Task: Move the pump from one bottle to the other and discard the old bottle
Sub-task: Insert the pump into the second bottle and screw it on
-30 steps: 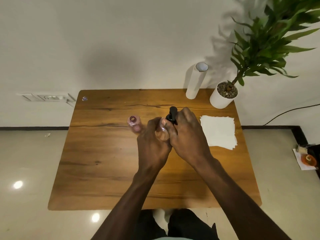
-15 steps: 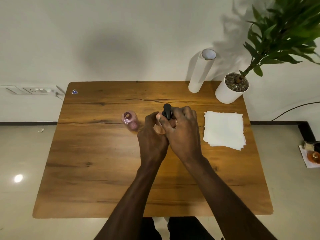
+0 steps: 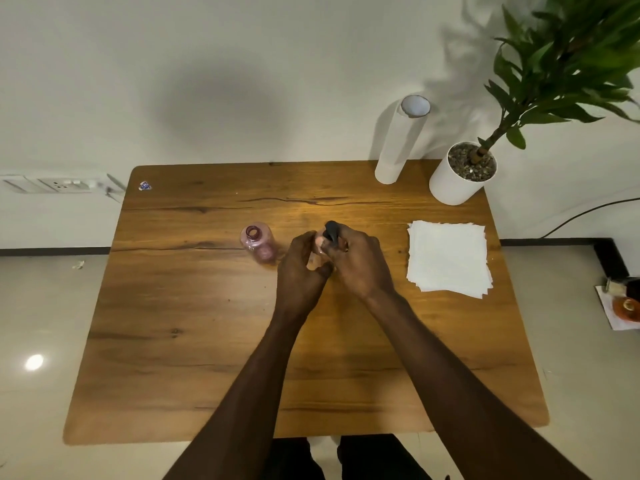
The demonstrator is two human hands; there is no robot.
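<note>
Black pump (image 3: 331, 231), pink bottle (image 3: 258, 242), white napkins (image 3: 449, 259), brown wood-grain table (image 3: 194, 306).

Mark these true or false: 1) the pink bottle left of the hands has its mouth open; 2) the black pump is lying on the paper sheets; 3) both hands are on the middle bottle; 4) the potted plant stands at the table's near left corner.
1) True: the pink transparent plastic bottle stands with no cap.
2) False: the black plastic pump is at the right hand, atop the clear bottle; the stack of white paper sheets is bare.
3) True: the left hand holds it too.
4) False: the white-potted green plant is at the far right corner.
</note>
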